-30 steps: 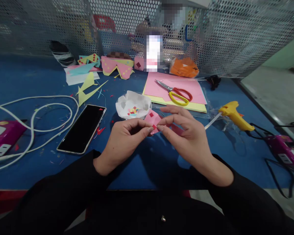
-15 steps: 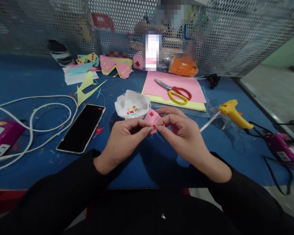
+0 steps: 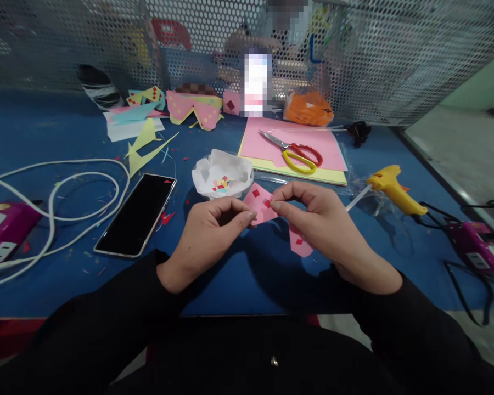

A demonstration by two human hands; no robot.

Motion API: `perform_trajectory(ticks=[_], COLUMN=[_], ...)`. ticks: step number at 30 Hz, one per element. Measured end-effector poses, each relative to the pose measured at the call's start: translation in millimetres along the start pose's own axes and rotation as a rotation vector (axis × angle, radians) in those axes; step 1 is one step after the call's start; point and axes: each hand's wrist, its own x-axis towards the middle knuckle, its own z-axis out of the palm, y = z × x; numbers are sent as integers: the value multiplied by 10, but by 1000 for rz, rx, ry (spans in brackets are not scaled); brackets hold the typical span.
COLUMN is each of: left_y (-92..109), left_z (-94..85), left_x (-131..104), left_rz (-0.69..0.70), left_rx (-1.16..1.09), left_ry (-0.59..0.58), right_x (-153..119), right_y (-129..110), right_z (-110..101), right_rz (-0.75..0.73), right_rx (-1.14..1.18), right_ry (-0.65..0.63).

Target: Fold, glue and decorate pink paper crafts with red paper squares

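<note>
A pink paper piece [image 3: 260,198] with red diamonds is between my hands, just right of a white paper-lined bowl [image 3: 206,181] of small coloured bits. My left hand [image 3: 208,236] pinches the paper's left corner between thumb and forefinger. The fingertips of my right hand [image 3: 325,219] are closed on a small red diamond [image 3: 267,203] at the paper's right side. More pink paper [image 3: 299,242] with a red diamond shows below my right hand; whether it joins the first part is hidden.
Scissors [image 3: 298,156] lie on pink and yellow sheets. A phone [image 3: 135,216] and white cable [image 3: 51,219] are left; a yellow glue gun [image 3: 395,189] is right. Pink paper glasses [image 3: 193,109] and an orange packet [image 3: 308,109] stand near the perforated screen [image 3: 197,66].
My right hand has moved right and slightly down, away from my left fingertips. More pink paper is now visible between my hands and below my right hand.
</note>
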Motion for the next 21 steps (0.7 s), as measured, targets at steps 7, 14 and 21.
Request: perform_trajectory(ticks=[7, 14, 21], left_y=[-44, -14, -13], left_z=[7, 13, 10], left_x=[6, 8, 7], left_rz=[-12, -67, -155], left_rx=[31, -7, -96], left_ry=[96, 49, 8], right_x=[-28, -44, -54], right_y=[-31, -41, 15], right_z=[19, 33, 105], right_rz=[39, -40, -217], right_rx=[-5, -71, -72], right_ry=[5, 1, 47])
